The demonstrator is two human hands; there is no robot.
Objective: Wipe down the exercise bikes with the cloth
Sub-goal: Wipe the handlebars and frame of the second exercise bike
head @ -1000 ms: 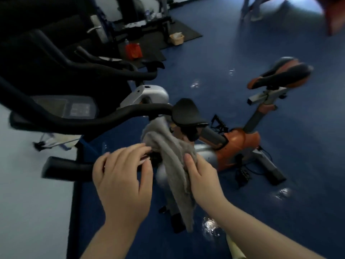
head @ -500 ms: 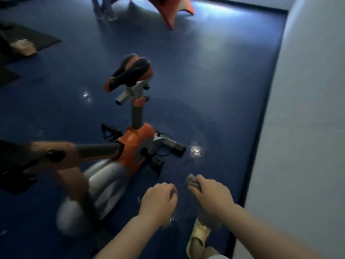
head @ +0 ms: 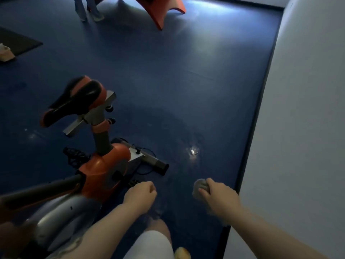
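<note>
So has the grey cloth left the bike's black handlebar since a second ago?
Yes. The grey cloth no longer hangs at the handlebar; it is bunched in the right hand, held clear to the right of the orange exercise bike, toward the wall.

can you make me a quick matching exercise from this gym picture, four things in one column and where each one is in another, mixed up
Things:
1. grey crumpled cloth
2. black and orange bike saddle
3. orange arched floor piece
4. white wall

Places:
A. top of the view, on the blue floor
B. along the right edge of the view
C. bunched in the right hand
D. left of centre, on top of a grey post

Pairs: 1-C, 2-D, 3-A, 4-B
</note>
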